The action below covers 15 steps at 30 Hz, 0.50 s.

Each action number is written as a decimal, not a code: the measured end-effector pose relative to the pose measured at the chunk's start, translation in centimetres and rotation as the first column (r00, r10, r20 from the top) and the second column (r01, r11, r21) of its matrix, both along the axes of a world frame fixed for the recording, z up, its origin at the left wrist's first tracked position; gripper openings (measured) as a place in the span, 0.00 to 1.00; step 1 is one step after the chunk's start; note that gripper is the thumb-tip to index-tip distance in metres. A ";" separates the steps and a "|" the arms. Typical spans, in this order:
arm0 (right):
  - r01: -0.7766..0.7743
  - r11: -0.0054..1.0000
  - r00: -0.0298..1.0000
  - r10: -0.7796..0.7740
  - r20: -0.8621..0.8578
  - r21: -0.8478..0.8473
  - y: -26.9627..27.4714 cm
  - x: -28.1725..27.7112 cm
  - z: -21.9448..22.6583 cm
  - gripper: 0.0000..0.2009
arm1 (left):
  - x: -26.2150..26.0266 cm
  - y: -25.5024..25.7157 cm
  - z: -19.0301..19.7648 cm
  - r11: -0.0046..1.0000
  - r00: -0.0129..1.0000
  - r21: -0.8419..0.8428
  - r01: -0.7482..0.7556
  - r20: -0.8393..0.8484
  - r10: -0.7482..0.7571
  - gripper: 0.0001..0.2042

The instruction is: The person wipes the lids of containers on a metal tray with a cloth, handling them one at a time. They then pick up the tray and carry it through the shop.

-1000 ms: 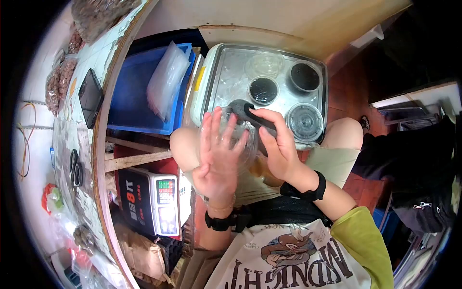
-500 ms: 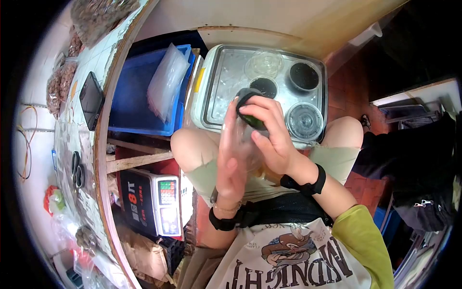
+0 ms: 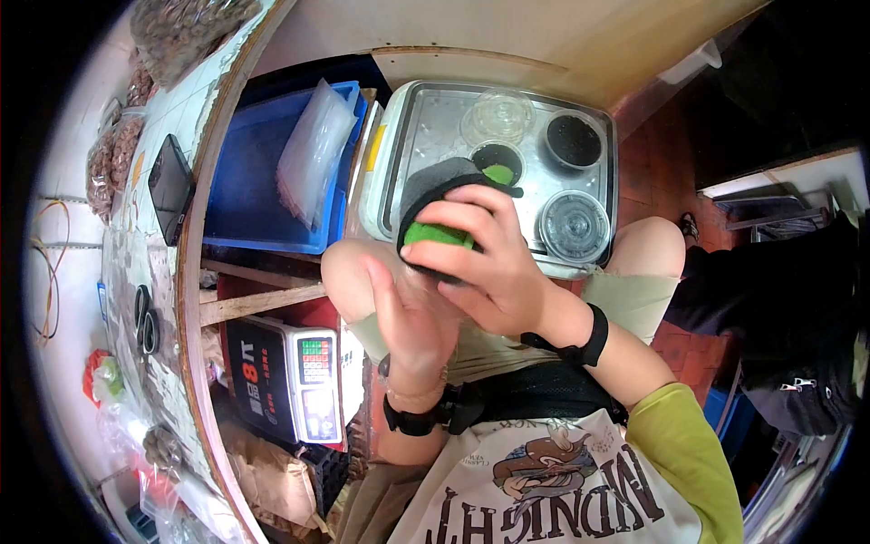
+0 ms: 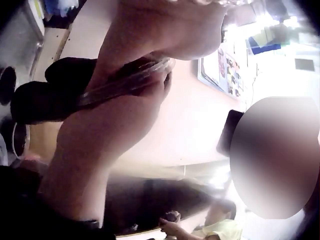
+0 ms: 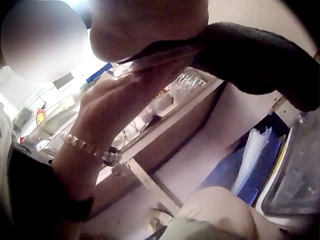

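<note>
My right hand [image 3: 507, 276] grips a dark grey cloth [image 3: 431, 189] with black edging and a bright green face, its fingers curled over the green part. Below it my left hand [image 3: 412, 322] faces up, thumb extended; its fingers are hidden by the cloth in the head view. A round clear plastic lid [image 4: 122, 89] lies edge-on between the two palms in both wrist views, and the left palm is flat against it. Beyond the hands, a tub of dark contents [image 3: 509, 156] is partly covered by the cloth's far end.
A metal tray [image 3: 426, 118] rests on a white box over the knees' far side. On it are another dark-filled tub [image 3: 573, 142], a lidded tub [image 3: 575, 227] and clear lids [image 3: 497, 116]. To the left are a blue crate [image 3: 258, 181] with plastic bags, a scale [image 3: 314, 385] and a shelf edge.
The right hand has swept the cloth leftward over the left hand, turning its green face into view. The left hand has turned and its fingers, earlier spread under the lid, are now covered.
</note>
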State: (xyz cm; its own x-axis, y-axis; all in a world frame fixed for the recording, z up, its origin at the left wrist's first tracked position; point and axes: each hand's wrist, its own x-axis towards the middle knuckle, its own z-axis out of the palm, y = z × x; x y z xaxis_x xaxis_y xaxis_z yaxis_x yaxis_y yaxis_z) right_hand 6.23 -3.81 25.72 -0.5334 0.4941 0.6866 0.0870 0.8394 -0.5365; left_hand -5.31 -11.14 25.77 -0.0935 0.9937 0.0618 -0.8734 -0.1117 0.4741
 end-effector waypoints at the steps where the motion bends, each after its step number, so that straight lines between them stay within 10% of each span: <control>1: -0.025 1.000 1.000 0.025 0.001 0.010 -0.2 -0.1 0.0 0.18 | -0.1 0.1 0.2 0.999 0.995 -0.024 -0.048 -0.088 0.046 0.28; 5: -0.067 0.989 0.998 0.064 -0.030 -0.134 -0.5 -0.8 -0.3 0.20 | 1.5 0.0 0.7 0.965 0.956 -0.141 -0.219 -0.227 0.184 0.23; 6: -0.078 0.985 0.997 0.078 -0.008 -0.153 -0.5 -0.9 -0.4 0.20 | 1.1 0.0 0.1 0.971 0.855 -0.054 -0.232 -0.488 0.177 0.25; 9: -0.106 0.967 0.994 0.106 -0.011 -0.232 -0.6 -0.8 -0.3 0.22 | 2.4 -0.3 -0.8 0.952 0.952 -0.219 -0.216 -0.263 0.155 0.30; 15: -0.179 0.882 0.973 0.093 -0.212 -0.435 -0.7 -1.2 -0.9 0.32 | 3.0 0.2 -2.6 0.969 0.746 -0.041 -0.245 -0.646 0.161 0.33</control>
State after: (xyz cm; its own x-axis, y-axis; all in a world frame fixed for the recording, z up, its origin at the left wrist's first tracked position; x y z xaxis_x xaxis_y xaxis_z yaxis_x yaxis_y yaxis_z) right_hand 5.08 -4.50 24.81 -0.5065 0.7030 0.4993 -0.1448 0.5015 -0.8530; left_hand -2.30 -10.89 23.17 -0.2745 0.9593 0.0666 -0.3306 -0.1592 0.9302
